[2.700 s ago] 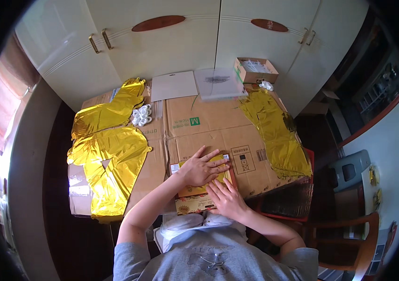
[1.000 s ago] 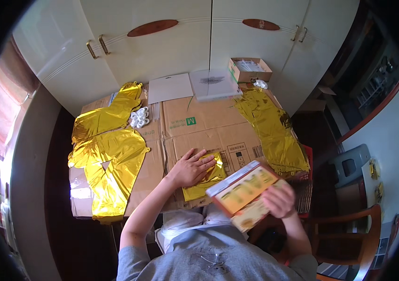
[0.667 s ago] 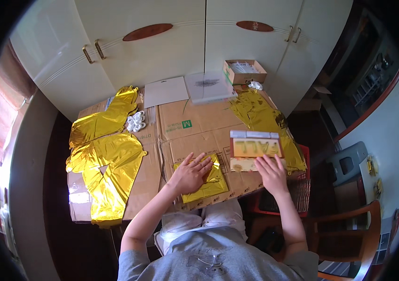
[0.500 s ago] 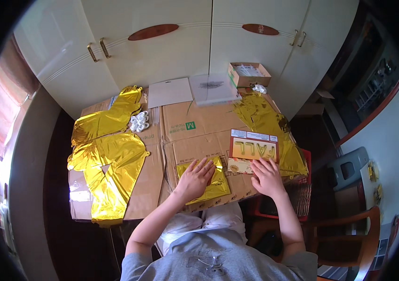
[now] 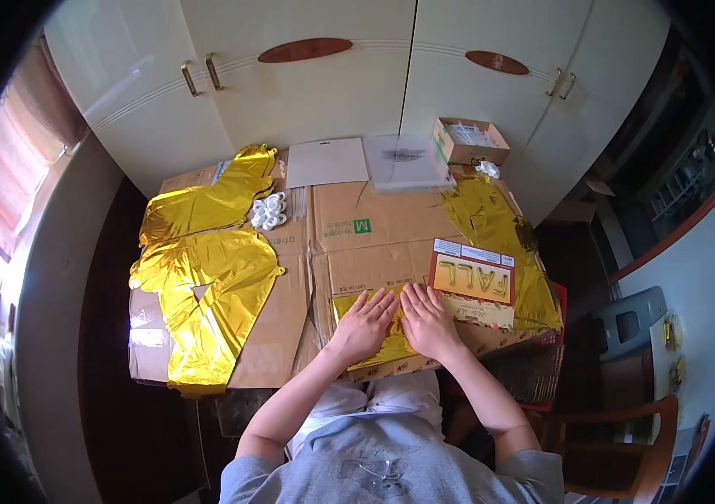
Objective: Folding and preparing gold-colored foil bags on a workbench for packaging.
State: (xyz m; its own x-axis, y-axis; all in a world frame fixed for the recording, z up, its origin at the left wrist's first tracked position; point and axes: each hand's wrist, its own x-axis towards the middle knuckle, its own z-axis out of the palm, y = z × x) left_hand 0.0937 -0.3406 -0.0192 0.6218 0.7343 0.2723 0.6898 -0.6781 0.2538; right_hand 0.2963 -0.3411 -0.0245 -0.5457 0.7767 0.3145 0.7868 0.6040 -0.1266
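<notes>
A folded gold foil balloon (image 5: 390,346) lies on the cardboard at the table's front edge. My left hand (image 5: 362,328) rests flat on its left part, fingers stretched forward. Flat beside it, my right hand (image 5: 430,324) presses on the right part of the foil, its fingertips close to those of the left hand. Both hands cover much of the foil. Just right of my right hand lies a printed card (image 5: 473,273) with gold balloon letters on an orange ground, upside down to me, and a cream strip along its near side.
Flat gold foil letter balloons (image 5: 215,260) spread over the table's left side, more gold foil (image 5: 536,290) at the right. White ribbon rolls (image 5: 269,210), a pale board (image 5: 326,163), a clear plastic bag (image 5: 408,168) and an open box of white sticks (image 5: 471,143) stand behind.
My right hand has left the printed card and moved left onto the folded foil, next to my left hand. The left hand stays on the foil. The view has shifted slightly.
</notes>
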